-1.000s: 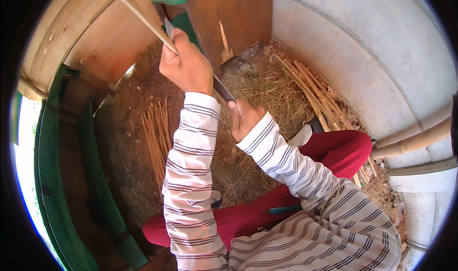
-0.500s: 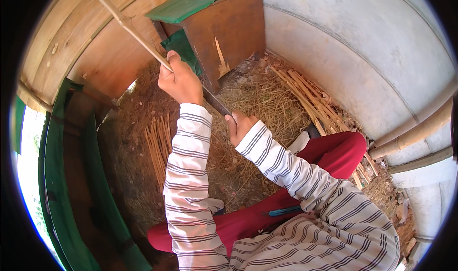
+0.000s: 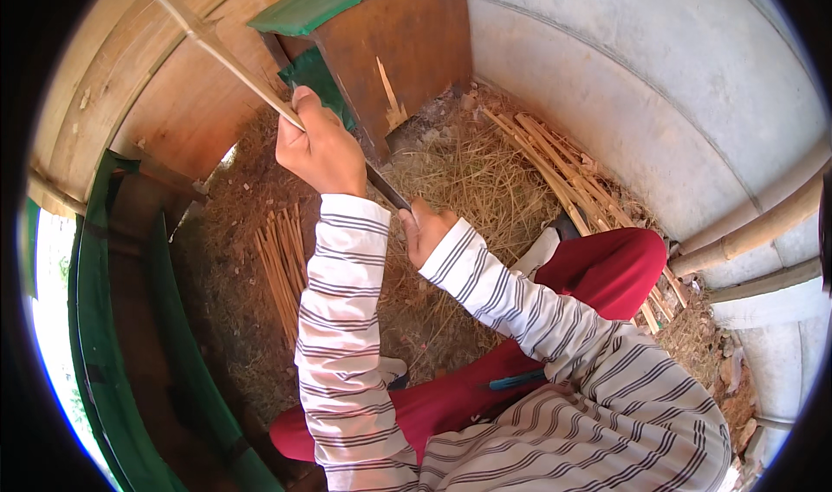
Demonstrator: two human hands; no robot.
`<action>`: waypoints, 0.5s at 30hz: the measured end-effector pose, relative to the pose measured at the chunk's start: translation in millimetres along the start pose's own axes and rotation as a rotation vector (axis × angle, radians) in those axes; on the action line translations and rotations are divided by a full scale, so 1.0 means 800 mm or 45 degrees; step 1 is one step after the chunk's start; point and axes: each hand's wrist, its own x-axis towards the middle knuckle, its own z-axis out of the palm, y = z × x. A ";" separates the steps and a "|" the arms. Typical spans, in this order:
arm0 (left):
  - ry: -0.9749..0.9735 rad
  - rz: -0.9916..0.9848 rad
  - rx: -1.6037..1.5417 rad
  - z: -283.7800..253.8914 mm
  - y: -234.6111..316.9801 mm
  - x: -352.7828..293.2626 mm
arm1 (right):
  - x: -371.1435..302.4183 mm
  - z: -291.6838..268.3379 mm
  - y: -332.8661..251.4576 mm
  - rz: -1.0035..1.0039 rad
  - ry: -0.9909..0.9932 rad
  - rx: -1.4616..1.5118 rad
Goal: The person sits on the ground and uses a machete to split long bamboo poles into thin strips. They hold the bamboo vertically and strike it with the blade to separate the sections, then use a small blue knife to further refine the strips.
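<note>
My left hand (image 3: 322, 149) is closed round a long, pale bamboo strip (image 3: 227, 56), which rises from it toward the upper left. Lower and to the right, my right hand (image 3: 429, 228) grips a knife; what shows of its dark, narrow blade (image 3: 386, 187) runs up toward my left wrist. The blade's far part passes behind my left hand, so I cannot tell where it meets the strip. The handle is mostly covered by my right fingers.
A brown wooden box (image 3: 381, 58) with a green top stands ahead. Split bamboo strips (image 3: 282, 258) lie on the dirt at left, and longer ones (image 3: 563, 175) by the pale wall (image 3: 624, 76). Straw (image 3: 472, 175) covers the ground between. A blue-handled tool (image 3: 517, 379) rests on my red trousers.
The view has shifted slightly, so everything sits a little farther left. The knife blade shows narrower than before. Both hands keep their grips.
</note>
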 end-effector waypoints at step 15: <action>0.033 0.010 0.025 0.000 0.000 -0.001 | 0.019 -0.014 -0.002 -0.068 -0.022 -0.041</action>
